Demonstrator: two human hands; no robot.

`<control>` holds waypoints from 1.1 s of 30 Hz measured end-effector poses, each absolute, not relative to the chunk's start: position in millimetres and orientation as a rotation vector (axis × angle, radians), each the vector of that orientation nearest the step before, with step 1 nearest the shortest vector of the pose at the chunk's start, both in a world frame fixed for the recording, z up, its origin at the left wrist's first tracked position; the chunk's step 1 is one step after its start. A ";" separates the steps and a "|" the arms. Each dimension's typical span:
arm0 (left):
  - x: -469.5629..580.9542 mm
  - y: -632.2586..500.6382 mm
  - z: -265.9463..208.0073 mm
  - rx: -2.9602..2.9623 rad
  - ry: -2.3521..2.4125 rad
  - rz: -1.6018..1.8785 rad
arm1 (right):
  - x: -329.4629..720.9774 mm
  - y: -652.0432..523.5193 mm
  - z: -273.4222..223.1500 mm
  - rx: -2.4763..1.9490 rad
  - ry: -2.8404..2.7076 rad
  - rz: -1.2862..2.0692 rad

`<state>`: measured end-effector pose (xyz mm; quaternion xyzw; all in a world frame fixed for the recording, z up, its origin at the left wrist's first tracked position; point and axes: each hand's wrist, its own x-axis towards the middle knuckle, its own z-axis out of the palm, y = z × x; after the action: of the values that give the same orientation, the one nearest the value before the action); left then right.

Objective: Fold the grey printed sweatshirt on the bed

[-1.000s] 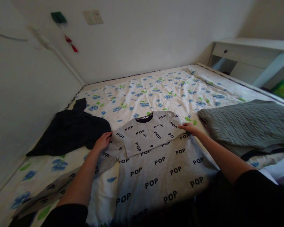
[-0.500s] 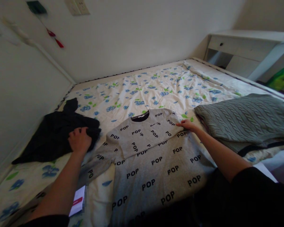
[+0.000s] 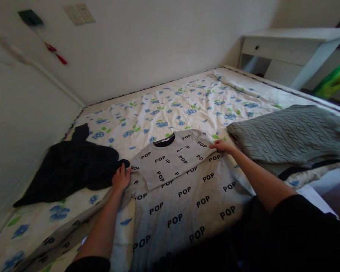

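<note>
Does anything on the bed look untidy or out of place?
Yes. The black garment lies crumpled beside the left hand, not flat like the grey POP sweatshirt. One grey sleeve trails out sideways, unfolded.

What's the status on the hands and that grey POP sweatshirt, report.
Left hand flat on grey POP-print sweatshirt, left shoulder. Right hand pinning folded sleeve edge. Black garment touching left hand.

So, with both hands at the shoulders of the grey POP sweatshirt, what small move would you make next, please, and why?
Probably fold the left sleeve inward: it trails loose across the bed while the right one already lies folded over the chest, and the left hand sits on that shoulder.
</note>
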<state>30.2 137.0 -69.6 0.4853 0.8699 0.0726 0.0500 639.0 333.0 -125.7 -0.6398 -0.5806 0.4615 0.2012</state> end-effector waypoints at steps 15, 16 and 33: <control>108.9 156.1 -68.2 1.505 2.942 0.489 | 666.8 340.0 -122.6 -1.850 -1.441 1.448; 118.9 156.1 -69.5 1.641 2.831 0.475 | 666.9 341.1 -122.9 -1.829 -1.377 1.481; 147.1 172.9 -54.1 1.765 2.491 -0.094 | 694.6 315.2 -89.0 -1.622 -1.505 2.018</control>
<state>147.1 172.9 -54.1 0.5774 0.8147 -0.0309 0.0437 694.6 315.2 -89.0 -0.5400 -0.5011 0.6722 0.0734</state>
